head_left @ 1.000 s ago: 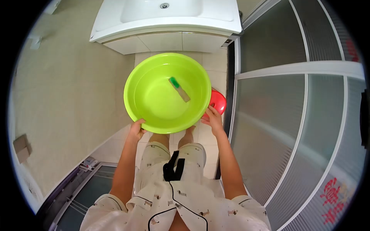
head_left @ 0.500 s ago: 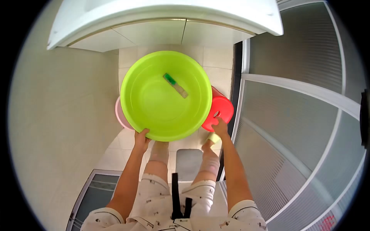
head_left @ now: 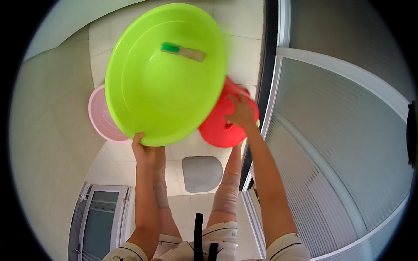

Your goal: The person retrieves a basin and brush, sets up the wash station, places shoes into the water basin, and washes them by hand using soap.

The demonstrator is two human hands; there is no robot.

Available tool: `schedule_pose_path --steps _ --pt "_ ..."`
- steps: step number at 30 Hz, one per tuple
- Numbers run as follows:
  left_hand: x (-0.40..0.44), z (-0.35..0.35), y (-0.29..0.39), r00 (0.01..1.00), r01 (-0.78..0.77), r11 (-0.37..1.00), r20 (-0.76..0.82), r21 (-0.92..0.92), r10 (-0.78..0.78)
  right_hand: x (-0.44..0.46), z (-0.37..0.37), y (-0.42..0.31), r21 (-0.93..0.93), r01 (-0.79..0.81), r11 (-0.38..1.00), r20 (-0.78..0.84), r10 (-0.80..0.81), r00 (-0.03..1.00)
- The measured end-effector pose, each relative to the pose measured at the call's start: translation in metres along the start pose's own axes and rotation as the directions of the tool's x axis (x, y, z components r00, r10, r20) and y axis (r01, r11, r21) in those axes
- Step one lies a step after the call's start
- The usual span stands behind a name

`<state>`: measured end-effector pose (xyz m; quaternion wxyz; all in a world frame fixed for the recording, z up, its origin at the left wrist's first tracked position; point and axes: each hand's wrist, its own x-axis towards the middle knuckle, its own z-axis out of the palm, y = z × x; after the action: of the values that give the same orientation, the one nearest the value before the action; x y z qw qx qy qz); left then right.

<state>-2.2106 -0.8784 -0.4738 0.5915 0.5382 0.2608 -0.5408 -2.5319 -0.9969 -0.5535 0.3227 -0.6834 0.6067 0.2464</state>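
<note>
"above the floor (head_left: 180,202), which step is this?"
"left hand (head_left: 141,150) clamped on the green basin (head_left: 161,87) at its rim; right hand (head_left: 240,115), fingers apart, at the red stool (head_left: 222,132) beside it."
"and the next move?"
"calls for a steady left grip, i'd judge."
"inside?"
"one brush (head_left: 183,51). the pink tub (head_left: 102,115) is partly hidden."

I note the person's left grip (head_left: 143,150) clasping the near rim of a lime-green plastic basin (head_left: 167,95). Inside lies a green-ended scrubbing brush (head_left: 185,52). The right grip (head_left: 241,115), fingers spread, is over a red plastic stool (head_left: 220,132). A pink basin (head_left: 99,114), partly hidden, sits on the tiled floor (head_left: 117,153).
</note>
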Motion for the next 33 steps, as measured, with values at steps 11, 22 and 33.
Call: schedule_pose_path --steps 11,22,33 --pt "0.028 -0.020 -0.046 0.994 -0.086 0.987 -0.061 0.137 0.095 -0.048 0.151 0.011 0.225 -0.183 0.957 0.283 0.115 0.952" --pt "0.036 0.011 -0.025 0.994 -0.084 0.973 -0.056 0.215 0.099 -0.066 0.196 -0.018 0.590 -0.120 0.799 0.400 -0.160 0.902" --pt "0.055 0.062 -0.016 0.976 -0.186 0.809 0.198 0.558 0.088 -0.077 0.049 0.023 0.981 -0.146 0.130 0.128 0.137 0.982"
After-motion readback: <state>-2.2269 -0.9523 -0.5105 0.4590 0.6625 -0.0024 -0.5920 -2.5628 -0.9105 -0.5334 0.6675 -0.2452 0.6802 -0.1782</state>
